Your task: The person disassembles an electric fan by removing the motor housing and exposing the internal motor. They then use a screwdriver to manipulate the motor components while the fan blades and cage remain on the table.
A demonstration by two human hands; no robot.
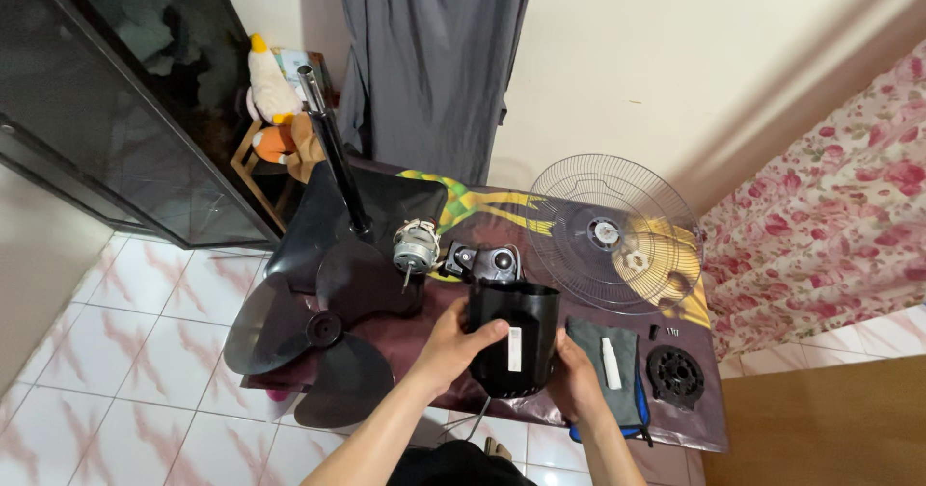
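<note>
Patterned cloth (579, 211) covers the table; both hands (453, 346) grip a black motor housing (513, 337).

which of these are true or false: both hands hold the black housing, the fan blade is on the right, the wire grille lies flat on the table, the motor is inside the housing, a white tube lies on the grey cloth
1. Both hands hold the black housing. True: the left hand and right hand grip the black housing from either side.
2. The fan blade is on the right. False: the fan blade lies at the left end of the table.
3. The wire grille lies flat on the table. True: the wire grille rests flat at the far right.
4. The motor is inside the housing. False: the motor sits on the table beyond the housing.
5. A white tube lies on the grey cloth. True: the white tube lies on the grey cloth.
</note>
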